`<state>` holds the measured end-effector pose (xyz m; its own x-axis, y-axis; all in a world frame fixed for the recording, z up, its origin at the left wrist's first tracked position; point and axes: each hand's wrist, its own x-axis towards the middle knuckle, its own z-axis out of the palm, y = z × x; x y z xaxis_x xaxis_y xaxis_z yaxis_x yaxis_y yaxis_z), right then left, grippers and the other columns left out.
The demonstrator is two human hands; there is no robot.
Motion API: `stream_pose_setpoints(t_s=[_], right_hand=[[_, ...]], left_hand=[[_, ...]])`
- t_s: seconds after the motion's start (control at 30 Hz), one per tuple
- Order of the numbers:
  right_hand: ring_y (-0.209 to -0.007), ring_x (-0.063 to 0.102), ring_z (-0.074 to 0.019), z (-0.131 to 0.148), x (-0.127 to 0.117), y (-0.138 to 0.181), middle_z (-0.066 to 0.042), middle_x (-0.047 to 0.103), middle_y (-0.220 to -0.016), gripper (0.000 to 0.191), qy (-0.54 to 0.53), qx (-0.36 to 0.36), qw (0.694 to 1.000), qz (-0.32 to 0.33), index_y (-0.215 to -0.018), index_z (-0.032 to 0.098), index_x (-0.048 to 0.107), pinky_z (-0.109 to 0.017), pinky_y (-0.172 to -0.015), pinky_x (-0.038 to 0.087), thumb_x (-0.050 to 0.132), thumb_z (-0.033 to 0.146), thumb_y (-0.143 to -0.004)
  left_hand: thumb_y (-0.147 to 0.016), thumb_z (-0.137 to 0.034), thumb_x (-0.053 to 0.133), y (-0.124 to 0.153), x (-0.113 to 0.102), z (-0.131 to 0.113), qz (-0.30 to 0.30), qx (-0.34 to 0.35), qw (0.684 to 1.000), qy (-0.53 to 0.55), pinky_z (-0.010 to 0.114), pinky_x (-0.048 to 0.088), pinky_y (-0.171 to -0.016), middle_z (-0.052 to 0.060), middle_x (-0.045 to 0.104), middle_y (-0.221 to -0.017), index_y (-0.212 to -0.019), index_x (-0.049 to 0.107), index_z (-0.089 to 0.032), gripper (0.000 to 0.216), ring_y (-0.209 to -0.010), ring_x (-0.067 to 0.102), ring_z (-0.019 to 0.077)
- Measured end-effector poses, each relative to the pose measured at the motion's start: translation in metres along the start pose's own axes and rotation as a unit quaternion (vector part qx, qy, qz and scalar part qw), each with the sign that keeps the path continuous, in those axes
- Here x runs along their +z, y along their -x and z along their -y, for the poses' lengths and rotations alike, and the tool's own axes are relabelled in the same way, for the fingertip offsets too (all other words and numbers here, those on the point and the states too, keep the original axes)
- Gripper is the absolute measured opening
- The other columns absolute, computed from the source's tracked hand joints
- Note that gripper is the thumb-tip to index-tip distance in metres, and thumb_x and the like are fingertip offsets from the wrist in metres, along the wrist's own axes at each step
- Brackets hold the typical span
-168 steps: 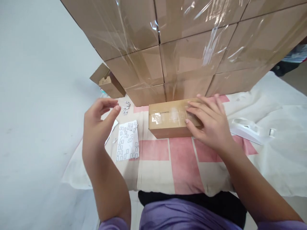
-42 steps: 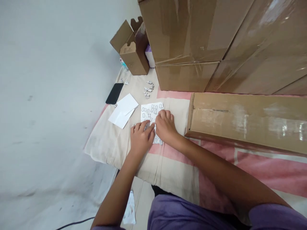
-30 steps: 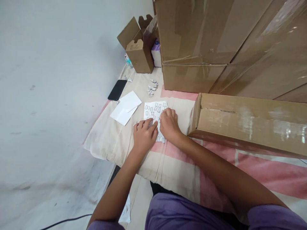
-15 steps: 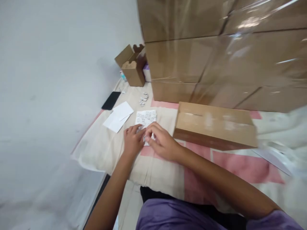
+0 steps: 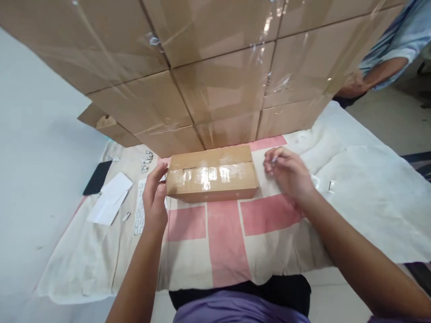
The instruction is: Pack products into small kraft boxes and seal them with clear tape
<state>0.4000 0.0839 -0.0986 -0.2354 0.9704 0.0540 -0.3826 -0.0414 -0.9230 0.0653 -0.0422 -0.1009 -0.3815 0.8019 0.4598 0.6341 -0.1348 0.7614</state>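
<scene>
Carton (image 5: 212, 177) sits back from the near edge of the counter (image 5: 188, 264), left hand (image 5: 155, 202) half-open beside it; right hand (image 5: 291, 175) seemingly pinches a small pale scrap (image 5: 274, 159), which a slack grip could drop.

Pale wall (image 5: 27, 157) at left, light floor (image 5: 326, 291), possibly tiled

The box (image 5: 229, 186) is matt brown cardboard with glossy plastic tape (image 5: 207, 174) along its top. Shiny clear film (image 5: 218, 96) wraps cardboard cartons (image 5: 232, 67) at the far edge of the table (image 5: 363, 179). Creased, matt cloth (image 5: 190, 255) covers it; smooth white paper (image 5: 111, 202) lies near the left edge.
</scene>
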Motion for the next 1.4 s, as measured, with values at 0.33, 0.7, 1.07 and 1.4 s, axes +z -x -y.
stream_pose_setpoints(t_s=[0.33,0.7,1.07,1.4], right_hand=[[-0.07,0.047,-0.0126,-0.047,0.001,0.034,0.003,0.052,-0.076,0.011,-0.011,0.107,0.987,0.118,-0.078,0.021,0.055,-0.028,-0.065,0.035,0.065,0.025,-0.08],[-0.072,0.052,-0.0119,-0.056,0.008,0.036,0.001,0.054,-0.08,0.024,-0.009,0.075,0.99,0.118,-0.083,0.018,0.062,-0.028,-0.065,0.043,0.079,0.035,-0.083],[-0.071,0.053,-0.0119,-0.056,0.008,0.035,0.001,0.057,-0.08,0.018,-0.045,0.074,0.989,0.12,-0.084,0.019,0.069,-0.027,-0.064,0.044,0.081,0.032,-0.082],[-0.069,0.048,-0.0112,-0.058,0.009,0.034,0.003,0.051,-0.075,0.014,-0.043,0.068,0.99,0.113,-0.085,0.021,0.067,-0.026,-0.061,0.041,0.08,0.024,-0.081]], left_hand=[[-0.08,-0.048,0.063,-0.091,0.039,0.019,0.146,-0.142,0.969,0.14,0.054,0.036,-0.122,0.001,0.064,-0.14,-0.131,0.066,-0.023,0.057,-0.136,0.051,0.0358],[-0.071,-0.036,0.072,-0.088,0.037,0.015,0.109,-0.155,0.959,0.211,0.029,0.04,-0.113,0.001,0.068,-0.13,-0.12,0.075,-0.023,0.05,-0.128,0.054,0.0232],[-0.072,-0.034,0.073,-0.088,0.038,0.014,0.116,-0.141,0.957,0.225,0.024,0.042,-0.106,-0.001,0.07,-0.123,-0.12,0.076,-0.025,0.048,-0.114,0.059,0.0168],[-0.071,-0.036,0.076,-0.089,0.04,0.014,0.119,-0.123,0.961,0.217,0.029,0.038,-0.114,-0.003,0.071,-0.12,-0.116,0.078,-0.027,0.046,-0.116,0.059,0.0178]])
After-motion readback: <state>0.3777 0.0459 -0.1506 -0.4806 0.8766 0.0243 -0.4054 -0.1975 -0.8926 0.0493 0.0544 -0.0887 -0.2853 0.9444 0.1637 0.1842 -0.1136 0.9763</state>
